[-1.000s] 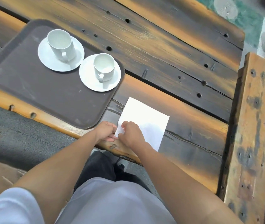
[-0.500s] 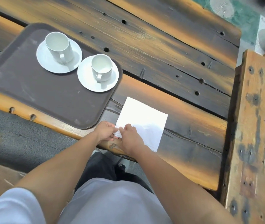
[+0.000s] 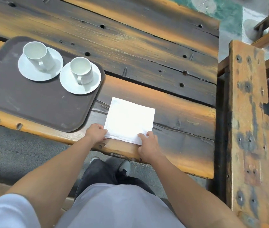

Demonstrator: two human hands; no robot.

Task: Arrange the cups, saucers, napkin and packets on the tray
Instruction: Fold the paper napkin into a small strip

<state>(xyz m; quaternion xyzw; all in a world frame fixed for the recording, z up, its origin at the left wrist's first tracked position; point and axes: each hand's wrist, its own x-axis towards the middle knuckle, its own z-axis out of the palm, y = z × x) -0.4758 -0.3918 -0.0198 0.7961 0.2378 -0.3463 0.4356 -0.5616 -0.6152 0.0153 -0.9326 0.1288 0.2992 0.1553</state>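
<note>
- Closest to us are our two bare arms, reaching out over the near edge of the wooden table [image 3: 146,51].
- Our left hand [image 3: 96,133] has its fingers curled in, pinching the near-left corner of the white napkin [image 3: 129,120] between thumb and fingertips.
- Our right hand [image 3: 148,142] sits at the near-right corner, fingers mostly closed, with the thumb and a fingertip pressing on top of the napkin's edge. We can't really tell if it's gripping or just holding it flat.
- The napkin is folded square and lies flat on the table, spreading away from both hands, with its near edge running between them.
- Just past the left hand, off to its left, is the near-right corner of the brown tray [image 3: 36,102]. The napkin is beside it, not on it.
- Farther out from the left hand, on the tray's far-right part, a white cup [image 3: 81,70] stands upright on its saucer [image 3: 87,87].
- Left of that and a bit farther still, a second cup [image 3: 37,55] stands on its own saucer [image 3: 30,71], the two saucers just about touching.
</note>
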